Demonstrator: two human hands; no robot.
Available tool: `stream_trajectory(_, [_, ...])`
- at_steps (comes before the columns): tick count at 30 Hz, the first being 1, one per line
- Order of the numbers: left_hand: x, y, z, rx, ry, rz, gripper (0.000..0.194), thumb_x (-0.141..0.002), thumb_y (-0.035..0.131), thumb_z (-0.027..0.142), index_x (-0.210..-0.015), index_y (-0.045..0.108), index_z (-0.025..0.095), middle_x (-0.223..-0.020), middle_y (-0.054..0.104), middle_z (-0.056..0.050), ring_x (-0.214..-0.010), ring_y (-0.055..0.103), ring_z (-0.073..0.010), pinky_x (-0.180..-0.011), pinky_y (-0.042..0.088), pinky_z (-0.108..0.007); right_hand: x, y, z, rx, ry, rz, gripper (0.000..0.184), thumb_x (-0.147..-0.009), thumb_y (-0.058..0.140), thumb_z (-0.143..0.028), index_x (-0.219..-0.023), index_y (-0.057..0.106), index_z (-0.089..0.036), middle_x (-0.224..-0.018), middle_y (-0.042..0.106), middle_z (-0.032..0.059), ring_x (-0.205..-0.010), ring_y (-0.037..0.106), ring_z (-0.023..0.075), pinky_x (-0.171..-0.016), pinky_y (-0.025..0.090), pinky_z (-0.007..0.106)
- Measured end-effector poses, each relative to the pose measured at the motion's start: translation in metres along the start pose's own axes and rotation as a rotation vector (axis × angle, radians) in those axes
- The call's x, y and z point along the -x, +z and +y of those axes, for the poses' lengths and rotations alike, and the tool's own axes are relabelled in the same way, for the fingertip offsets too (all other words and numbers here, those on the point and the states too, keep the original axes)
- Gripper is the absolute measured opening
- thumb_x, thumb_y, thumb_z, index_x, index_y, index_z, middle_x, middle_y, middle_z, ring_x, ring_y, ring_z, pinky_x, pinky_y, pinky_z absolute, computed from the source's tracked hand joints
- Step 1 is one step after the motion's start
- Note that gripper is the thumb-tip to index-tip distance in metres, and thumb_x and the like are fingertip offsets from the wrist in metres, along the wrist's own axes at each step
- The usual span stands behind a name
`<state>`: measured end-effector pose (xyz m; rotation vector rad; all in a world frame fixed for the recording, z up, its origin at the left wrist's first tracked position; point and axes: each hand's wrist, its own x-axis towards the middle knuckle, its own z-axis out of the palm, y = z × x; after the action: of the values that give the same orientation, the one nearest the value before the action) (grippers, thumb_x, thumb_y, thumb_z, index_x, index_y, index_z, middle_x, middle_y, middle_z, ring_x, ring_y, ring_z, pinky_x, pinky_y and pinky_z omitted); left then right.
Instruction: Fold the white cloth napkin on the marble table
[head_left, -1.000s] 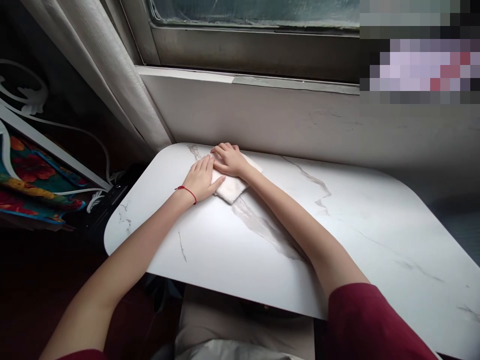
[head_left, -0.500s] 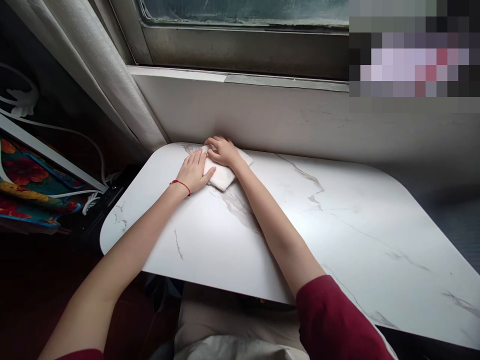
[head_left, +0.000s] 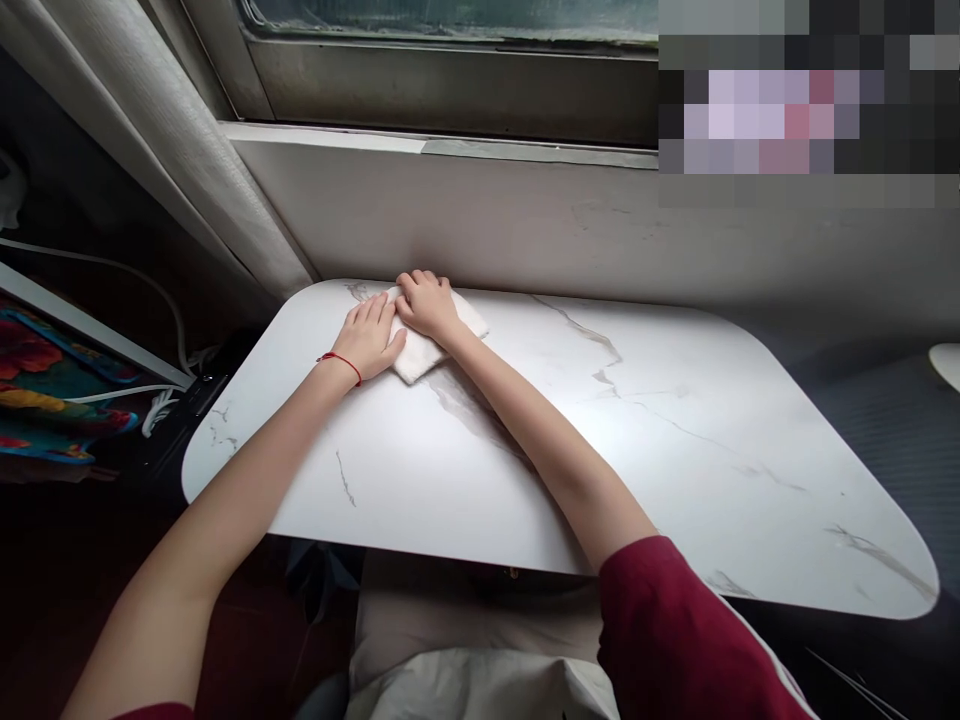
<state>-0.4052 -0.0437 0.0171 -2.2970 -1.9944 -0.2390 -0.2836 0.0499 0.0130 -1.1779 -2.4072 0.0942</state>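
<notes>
A folded white cloth [head_left: 417, 358] lies on the white marble-patterned tabletop [head_left: 465, 480], near its far left end. My left hand [head_left: 366, 338], with a red string bracelet [head_left: 341, 360] at the wrist, lies flat over the cloth's left side, fingers stretched forward and thumb apart. On the upper part of the cloth rests my right hand [head_left: 426, 303], its fingers bent and pressing down on it. The two hands are side by side, close together. Part of the cloth is hidden under them.
A light wall [head_left: 480, 220] and a window frame [head_left: 450, 90] rise behind the table's back edge. At the left hang a pale curtain [head_left: 172, 140], white cables [head_left: 142, 270] and a colourful floral fabric [head_left: 52, 390]. The upper right corner is pixelated.
The view has swung slightly right, so the table's right end now shows. Both hands remain on the cloth, whose near corner sits slightly farther left.
</notes>
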Motion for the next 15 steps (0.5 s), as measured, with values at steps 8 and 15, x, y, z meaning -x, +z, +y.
stream_trajectory(8, [0.014, -0.016, 0.015, -0.094, -0.064, -0.128, 0.063, -0.098, 0.028, 0.028, -0.153, 0.036, -0.003, -0.166, 0.03, -0.022, -0.155, 0.027, -0.0337, -0.125, 0.023, -0.049, 0.022, 0.001, -0.028, 0.123, 0.122, 0.019, 0.036, -0.103, 0.033, -0.023, -0.125, 0.058, -0.012, -0.126, 0.061, 0.0204, -0.118, 0.053, 0.0331, -0.104, 0.036, 0.052])
stream_trajectory(15, [0.023, -0.034, 0.007, -0.047, -0.055, -0.257, 0.061, -0.097, 0.03, 0.031, -0.152, 0.039, 0.007, -0.166, 0.031, -0.017, -0.156, 0.026, -0.0294, -0.125, 0.027, -0.048, 0.035, -0.008, -0.047, 0.096, 0.135, -0.035, 0.036, -0.103, 0.032, -0.022, -0.125, 0.059, -0.01, -0.128, 0.061, 0.0224, -0.12, 0.052, 0.0354, -0.105, 0.035, 0.056])
